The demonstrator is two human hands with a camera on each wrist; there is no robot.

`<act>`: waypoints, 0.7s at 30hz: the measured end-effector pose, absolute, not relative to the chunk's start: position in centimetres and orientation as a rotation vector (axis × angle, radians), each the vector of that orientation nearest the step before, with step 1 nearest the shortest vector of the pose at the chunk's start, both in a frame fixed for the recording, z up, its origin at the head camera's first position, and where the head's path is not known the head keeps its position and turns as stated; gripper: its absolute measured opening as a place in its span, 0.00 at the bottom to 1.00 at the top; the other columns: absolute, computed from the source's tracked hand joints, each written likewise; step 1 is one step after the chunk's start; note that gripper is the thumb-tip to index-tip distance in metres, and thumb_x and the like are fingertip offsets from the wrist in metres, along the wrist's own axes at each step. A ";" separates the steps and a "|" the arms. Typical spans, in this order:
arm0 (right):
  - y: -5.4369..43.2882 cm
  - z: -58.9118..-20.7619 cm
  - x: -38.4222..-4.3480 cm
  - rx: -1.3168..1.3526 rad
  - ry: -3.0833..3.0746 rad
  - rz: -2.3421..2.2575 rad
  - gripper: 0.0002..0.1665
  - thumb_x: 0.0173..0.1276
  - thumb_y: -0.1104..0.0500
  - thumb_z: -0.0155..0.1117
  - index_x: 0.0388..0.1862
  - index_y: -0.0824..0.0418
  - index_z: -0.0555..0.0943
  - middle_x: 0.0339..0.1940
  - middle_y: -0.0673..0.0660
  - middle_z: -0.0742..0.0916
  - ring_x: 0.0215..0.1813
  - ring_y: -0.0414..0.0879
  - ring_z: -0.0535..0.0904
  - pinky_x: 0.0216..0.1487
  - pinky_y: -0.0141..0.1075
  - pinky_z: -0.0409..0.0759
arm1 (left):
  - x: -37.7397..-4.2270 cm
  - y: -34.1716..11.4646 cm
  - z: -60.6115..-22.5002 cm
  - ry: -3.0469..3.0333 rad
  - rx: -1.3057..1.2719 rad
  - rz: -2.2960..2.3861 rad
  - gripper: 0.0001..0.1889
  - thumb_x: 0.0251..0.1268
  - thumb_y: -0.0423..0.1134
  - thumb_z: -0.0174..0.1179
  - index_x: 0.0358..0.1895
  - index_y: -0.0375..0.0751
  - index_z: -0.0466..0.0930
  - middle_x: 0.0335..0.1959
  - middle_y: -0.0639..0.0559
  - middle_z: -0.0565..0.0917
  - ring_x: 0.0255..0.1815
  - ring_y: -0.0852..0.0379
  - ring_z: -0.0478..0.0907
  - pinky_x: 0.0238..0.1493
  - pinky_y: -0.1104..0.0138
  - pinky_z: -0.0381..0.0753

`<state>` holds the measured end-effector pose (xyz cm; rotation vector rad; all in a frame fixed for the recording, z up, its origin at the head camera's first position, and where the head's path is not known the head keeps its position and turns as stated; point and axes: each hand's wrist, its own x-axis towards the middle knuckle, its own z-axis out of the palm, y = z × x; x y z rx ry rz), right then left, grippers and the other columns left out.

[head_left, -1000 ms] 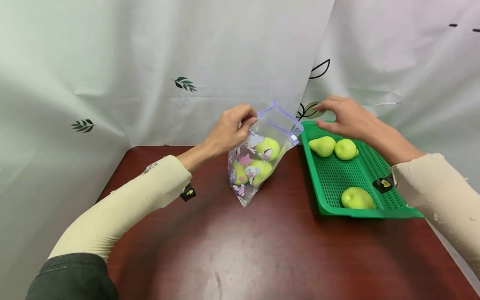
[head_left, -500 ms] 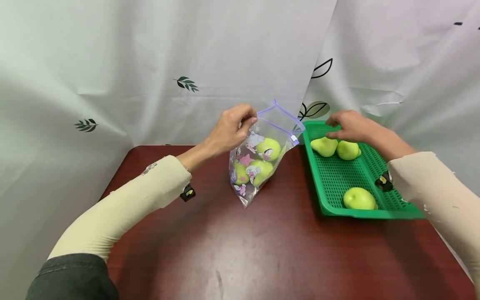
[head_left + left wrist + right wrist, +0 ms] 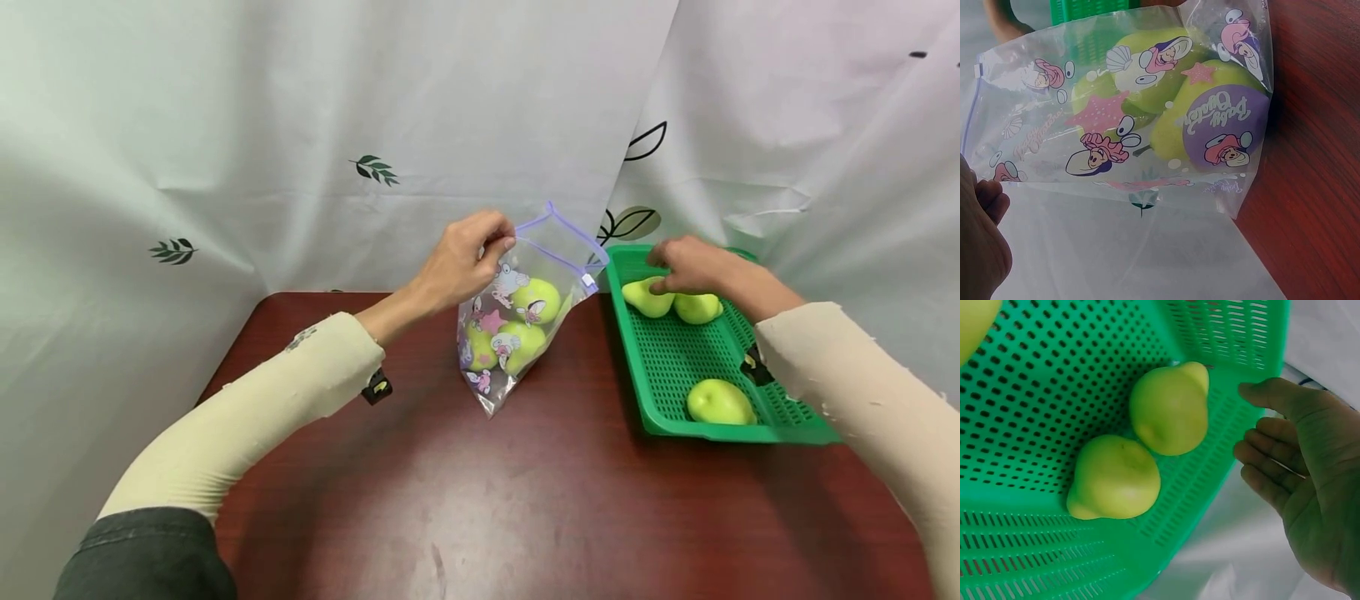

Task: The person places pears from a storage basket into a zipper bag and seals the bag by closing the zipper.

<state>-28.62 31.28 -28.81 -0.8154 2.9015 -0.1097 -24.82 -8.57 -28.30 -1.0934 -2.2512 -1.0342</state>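
Pinching bag by its mouth with left hand, with grip clamped on the plastic. Holding it tilted by worktop, near the middle of the far edge. Can see at least three pears through the film (clear, printed with pink stars and cartoon shells), bunched toward the bottom. Note purple zip along the mouth, with white slider toward the right. Cannot tell about contact between bag bottom and worktop. Holding right hand at the far end of green basket, at the worktop's far right corner, with grip apart, near two side-by-side pears. Note lone pear at the basket's near end.
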 end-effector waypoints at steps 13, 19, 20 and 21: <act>31.7 -29.5 -28.8 -0.869 2.832 0.145 0.37 0.53 0.80 0.75 0.66 0.75 0.84 0.68 0.76 0.86 0.70 0.78 0.83 0.64 0.65 0.87 | -24.7 -8.5 -28.3 -2.240 -1.097 -1.048 0.06 0.84 0.27 0.60 0.43 0.33 0.83 0.35 0.44 0.81 0.36 0.51 0.76 0.41 0.64 0.75; 32.1 -30.5 -28.9 -1.067 2.833 0.277 0.35 0.51 0.86 0.73 0.60 0.70 0.88 0.61 0.71 0.89 0.64 0.70 0.87 0.62 0.61 0.90 | -24.6 -8.5 -28.4 -2.251 -1.097 -1.051 0.06 0.84 0.28 0.60 0.43 0.33 0.83 0.35 0.44 0.81 0.36 0.51 0.75 0.41 0.64 0.75; 32.2 -30.7 -28.9 -1.112 2.834 0.301 0.34 0.51 0.86 0.74 0.58 0.70 0.88 0.59 0.70 0.89 0.62 0.69 0.88 0.62 0.60 0.90 | -24.6 -8.4 -28.4 -2.255 -1.098 -1.052 0.06 0.85 0.28 0.60 0.43 0.33 0.83 0.35 0.44 0.81 0.36 0.51 0.76 0.41 0.64 0.75; 32.3 -30.9 -28.9 -1.153 2.836 0.323 0.33 0.51 0.86 0.74 0.57 0.70 0.88 0.58 0.69 0.89 0.61 0.68 0.88 0.62 0.59 0.90 | -24.5 -8.4 -28.3 -2.257 -1.100 -1.054 0.06 0.85 0.28 0.60 0.43 0.32 0.83 0.36 0.44 0.82 0.36 0.51 0.76 0.41 0.64 0.75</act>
